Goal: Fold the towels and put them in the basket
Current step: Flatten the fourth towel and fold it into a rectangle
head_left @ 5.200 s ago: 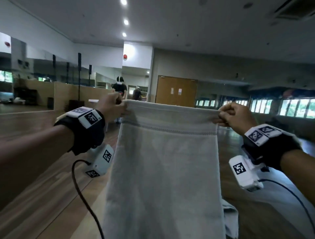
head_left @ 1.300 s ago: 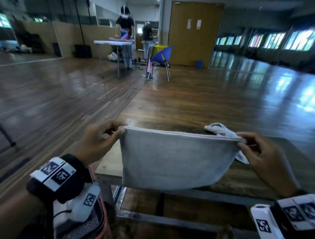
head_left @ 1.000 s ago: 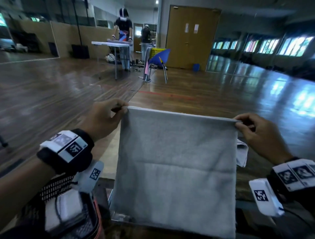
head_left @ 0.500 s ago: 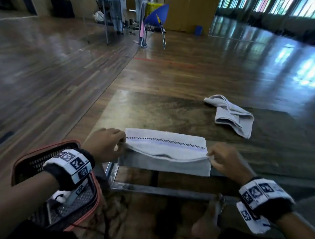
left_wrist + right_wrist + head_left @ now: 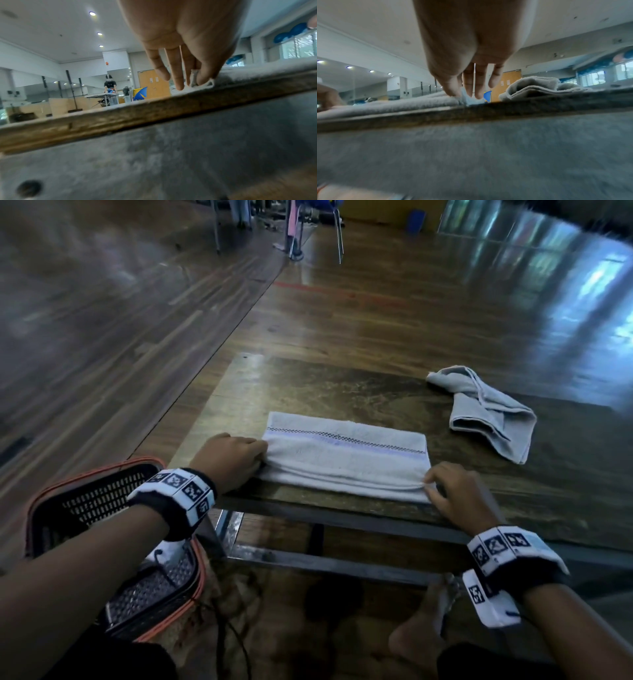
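A grey towel [image 5: 342, 457] with a checked stripe lies folded in a long band near the table's front edge. My left hand [image 5: 258, 455] holds its left end, and in the left wrist view thumb and fingers [image 5: 204, 79] pinch the towel's corner [image 5: 208, 84]. My right hand [image 5: 430, 482] pinches the near right corner [image 5: 464, 96] between thumb and fingers. A second grey towel [image 5: 489, 412] lies crumpled at the table's far right, also seen as the heap [image 5: 534, 86] in the right wrist view. The black mesh basket [image 5: 85, 501] with an orange rim stands on the floor at my lower left.
The worn wooden table [image 5: 308, 385] has a metal frame below its front edge [image 5: 154, 112]. My bare foot [image 5: 418, 642] is under the table. A cable runs by the basket. Chairs and another table stand far back on the wooden floor.
The towel, held up by its top corners a second ago, has come down onto the table and been folded over. It now lies flatter, with both hands still at its ends.
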A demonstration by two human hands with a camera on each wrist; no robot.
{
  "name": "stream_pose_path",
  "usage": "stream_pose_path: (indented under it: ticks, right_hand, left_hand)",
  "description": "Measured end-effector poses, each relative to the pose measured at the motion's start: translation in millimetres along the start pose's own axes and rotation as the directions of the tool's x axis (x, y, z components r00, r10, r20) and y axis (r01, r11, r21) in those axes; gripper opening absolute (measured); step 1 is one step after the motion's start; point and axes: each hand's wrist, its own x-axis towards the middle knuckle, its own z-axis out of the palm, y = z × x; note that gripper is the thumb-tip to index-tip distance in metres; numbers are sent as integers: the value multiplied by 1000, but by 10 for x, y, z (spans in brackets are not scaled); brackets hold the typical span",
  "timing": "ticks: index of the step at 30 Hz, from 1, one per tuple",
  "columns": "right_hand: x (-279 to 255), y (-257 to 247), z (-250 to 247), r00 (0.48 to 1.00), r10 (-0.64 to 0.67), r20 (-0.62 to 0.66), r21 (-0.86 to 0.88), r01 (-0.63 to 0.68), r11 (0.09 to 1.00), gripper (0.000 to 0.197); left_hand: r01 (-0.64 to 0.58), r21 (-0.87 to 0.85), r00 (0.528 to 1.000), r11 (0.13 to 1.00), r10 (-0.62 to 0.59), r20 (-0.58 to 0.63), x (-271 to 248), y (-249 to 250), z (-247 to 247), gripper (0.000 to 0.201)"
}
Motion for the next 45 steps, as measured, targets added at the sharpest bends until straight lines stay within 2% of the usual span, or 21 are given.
stream_pose_path:
  ticks: [2,3,4,5,6,7,9,10,11,16,21,27,29,32,35,37,39,40,42,44,45]
  right_hand:
    - [84,54,-66,992,40,-119,-12,-41,999,9]
    - [98,90,-126,975,42,-218,-10,-45,999,11]
    - [93,125,-190,950,24,-311,-19,-32,999,13]
    - [70,141,-240,928,-5,-374,-35,-9,999,15]
    - [31,142,-261,918,-33,-395,-48,15,999,16]
    - [-12,132,-244,927,-50,-373,-50,33,998,16]
    - [-111,74,-136,977,-38,-209,-52,28,998,18]
    - [-154,48,-80,993,-28,-115,-56,22,998,20]
    - [-177,41,-49,998,-26,-58,-58,23,998,21]
    - [-166,91,-94,994,-13,-106,-72,5,997,22]
    - [-214,111,-9,998,-70,8,-46,70,996,21]
    - [-354,88,-10,993,-45,106,-31,49,998,52]
    - [-439,19,-18,991,-40,127,-37,45,998,59]
    - [-585,-91,3,991,-98,96,-45,103,994,45]
    - [-642,-146,-16,996,-88,15,61,87,994,31]
    - [-630,-140,-80,1000,10,-16,206,-7,979,26]
    - [-600,-119,-201,989,150,-2,417,-136,899,23]
    - [-578,-113,-279,978,206,32,554,-189,811,23]
    - [-525,-100,-430,966,241,91,762,-223,609,27]
    - [-475,-68,-558,970,218,110,857,-204,474,17]
    - [-455,-49,-599,971,207,117,882,-197,428,15]
  left_hand:
    - [-18,-77,991,997,7,-136,63,-23,-58,12]
    - [-44,-113,966,993,13,-258,74,-54,-92,9]
    - [-68,-114,921,991,18,-390,80,-88,-124,8]
    - [-82,-96,875,992,26,-483,70,-110,-155,8]
    - [-103,-66,855,992,55,-517,49,-119,-166,10]
    - [-130,-45,878,991,94,-470,24,-121,-146,12]
    - [-155,-25,964,988,146,-223,-40,-70,-44,16]
    - [-135,-9,986,991,133,-101,-72,-37,21,18]
    - [-108,0,993,994,108,-44,-91,-18,76,19]
    - [-92,-92,982,992,75,-175,-125,-26,54,9]
    - [-96,-119,993,988,87,-80,-111,-84,125,16]
    - [-242,-129,970,962,240,-31,-199,-170,61,46]
    - [-309,-104,951,945,308,-28,-262,-133,64,47]
    - [-362,-95,930,927,353,-99,-377,-75,104,29]
    - [-254,-259,963,932,219,-159,-464,-79,123,22]
    - [-171,-427,980,888,108,-168,-502,-120,81,21]
    - [-115,-577,987,809,29,-156,-518,-147,-21,20]
    - [-78,-659,992,748,-7,-125,-518,-158,-89,19]
    - [1,-825,998,566,-59,-39,-510,-167,-248,14]
    - [56,-924,997,377,-73,31,-495,-187,-391,8]
    - [74,-942,996,327,-71,54,-482,-216,-441,9]
